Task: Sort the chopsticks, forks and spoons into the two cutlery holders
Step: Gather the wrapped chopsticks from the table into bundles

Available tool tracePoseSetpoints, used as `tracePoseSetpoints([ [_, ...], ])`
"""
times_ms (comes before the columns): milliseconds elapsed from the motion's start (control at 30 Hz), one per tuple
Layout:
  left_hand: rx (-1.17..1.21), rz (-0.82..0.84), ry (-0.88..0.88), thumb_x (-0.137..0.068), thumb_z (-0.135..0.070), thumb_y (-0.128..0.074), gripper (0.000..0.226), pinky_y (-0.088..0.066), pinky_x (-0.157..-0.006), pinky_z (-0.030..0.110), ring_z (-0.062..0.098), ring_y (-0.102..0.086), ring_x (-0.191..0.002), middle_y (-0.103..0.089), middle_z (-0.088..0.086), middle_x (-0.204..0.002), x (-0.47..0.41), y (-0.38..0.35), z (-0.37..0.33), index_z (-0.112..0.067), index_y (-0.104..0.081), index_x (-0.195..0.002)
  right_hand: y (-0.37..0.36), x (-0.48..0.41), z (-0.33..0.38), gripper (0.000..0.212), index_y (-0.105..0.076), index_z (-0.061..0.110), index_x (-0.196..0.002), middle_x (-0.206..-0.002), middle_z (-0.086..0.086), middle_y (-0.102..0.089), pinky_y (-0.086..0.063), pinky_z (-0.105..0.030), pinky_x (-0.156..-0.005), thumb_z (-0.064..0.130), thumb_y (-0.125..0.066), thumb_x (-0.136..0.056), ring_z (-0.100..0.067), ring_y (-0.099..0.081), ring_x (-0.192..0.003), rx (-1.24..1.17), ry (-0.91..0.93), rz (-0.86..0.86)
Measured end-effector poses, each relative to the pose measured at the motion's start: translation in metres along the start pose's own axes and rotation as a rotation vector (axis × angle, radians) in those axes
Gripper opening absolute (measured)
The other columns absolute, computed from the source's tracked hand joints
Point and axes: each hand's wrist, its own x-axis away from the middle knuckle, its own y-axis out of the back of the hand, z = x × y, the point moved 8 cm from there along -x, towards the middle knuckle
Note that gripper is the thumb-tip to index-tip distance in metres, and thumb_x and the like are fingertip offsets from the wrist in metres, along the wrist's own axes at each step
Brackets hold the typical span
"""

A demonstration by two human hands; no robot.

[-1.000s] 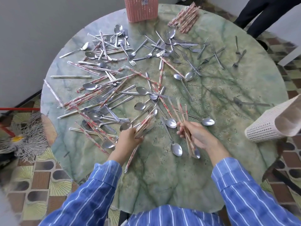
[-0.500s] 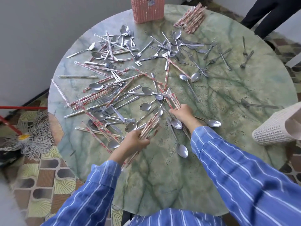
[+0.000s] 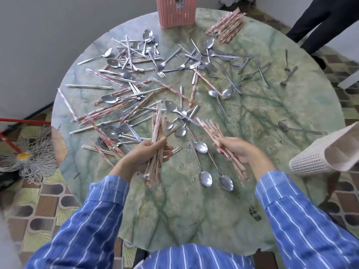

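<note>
Round green marble table [image 3: 281, 117] bears scattered spoons [image 3: 206, 178], forks [image 3: 261, 70], wrapped chopsticks [image 3: 226, 26], pink holder [image 3: 175, 13].

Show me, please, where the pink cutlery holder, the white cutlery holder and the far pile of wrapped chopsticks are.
pink cutlery holder [image 3: 175, 14], head view, front wall.
white cutlery holder [image 3: 308, 162], head view, perforated side wall.
far pile of wrapped chopsticks [image 3: 226, 26], head view, pile's middle.

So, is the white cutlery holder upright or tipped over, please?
Tipped over: the white cutlery holder lies on its side, its open mouth showing.
</note>
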Motion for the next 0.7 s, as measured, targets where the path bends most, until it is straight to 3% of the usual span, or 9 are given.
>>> tracePoseSetpoints([
  [133,0.201,-0.009,-0.062,-0.094,-0.024,-0.055,0.032,-0.06,-0.07,0.034,0.019,-0.068,-0.074,-0.069,0.013,-0.084,0.0,-0.016,-0.002,0.005,-0.054,-0.108,0.001,0.024,-0.029,0.017,-0.053,0.009,-0.086,-0.059,-0.002,-0.054,-0.041,-0.02,-0.037,0.014,-0.041,-0.097,-0.014,-0.053,-0.045,-0.198,-0.058,0.088],
  [233,0.151,-0.031,-0.104,-0.092,-0.023,-0.06,0.027,-0.059,-0.071,0.033,0.014,-0.065,-0.068,-0.065,0.007,-0.079,-0.004,-0.02,0.001,-0.001,-0.052,-0.105,0.002,0.035,-0.038,0.02,-0.055,0.004,-0.106,-0.059,-0.002,-0.05,-0.046,-0.024,-0.042,0.011,-0.038,-0.1,-0.016,-0.052,-0.048,-0.353,-0.01,0.16],
  [300,0.118,-0.078,-0.145,-0.087,-0.025,-0.067,0.028,-0.058,-0.065,0.03,0.012,-0.059,-0.061,-0.06,0.005,-0.075,-0.004,-0.024,0.001,-0.004,-0.051,-0.099,0.0,0.039,-0.039,0.024,-0.054,0.005,-0.114,-0.062,-0.003,-0.05,-0.05,-0.028,-0.047,0.005,-0.036,-0.098,-0.018,-0.052,-0.051,-0.424,0.034,0.197],
  [400,0.067,-0.123,-0.174,-0.081,-0.03,-0.074,0.031,-0.049,-0.051,0.023,0.01,-0.047,-0.051,-0.051,0.001,-0.062,-0.003,-0.029,0.007,-0.009,-0.052,-0.087,-0.004,0.043,-0.038,0.019,-0.049,0.007,-0.103,-0.065,-0.003,-0.054,-0.052,-0.033,-0.052,-0.002,-0.036,-0.092,-0.02,-0.054,-0.054,-0.47,0.07,0.197],
  [500,0.036,-0.196,-0.181,-0.084,-0.028,-0.073,0.028,-0.048,-0.048,0.021,0.01,-0.048,-0.05,-0.053,0.0,-0.059,0.002,-0.023,0.01,-0.005,-0.057,-0.087,-0.012,0.043,-0.03,0.004,-0.047,0.013,-0.09,-0.062,0.0,-0.049,-0.049,-0.031,-0.051,0.009,-0.047,-0.091,-0.015,-0.048,-0.05,-0.47,0.102,0.228],
  [567,0.026,-0.243,-0.203,-0.084,-0.027,-0.071,0.029,-0.051,-0.051,0.021,0.01,-0.053,-0.052,-0.057,0.002,-0.064,0.008,-0.013,0.007,-0.002,-0.06,-0.091,-0.014,0.04,-0.025,0.012,-0.051,0.014,-0.089,-0.057,0.002,-0.042,-0.044,-0.028,-0.047,0.024,-0.056,-0.093,-0.012,-0.041,-0.045,-0.429,0.117,0.19],
  [700,-0.059,-0.403,-0.282,-0.085,-0.027,-0.071,0.021,-0.047,-0.045,0.02,0.009,-0.053,-0.048,-0.06,0.003,-0.064,0.02,0.034,-0.003,-0.008,-0.063,-0.085,-0.03,0.035,-0.009,0.029,-0.061,0.019,-0.114,-0.055,0.001,-0.04,-0.045,-0.026,-0.044,0.041,-0.05,-0.098,-0.013,-0.04,-0.041,-0.354,0.168,0.165],
])
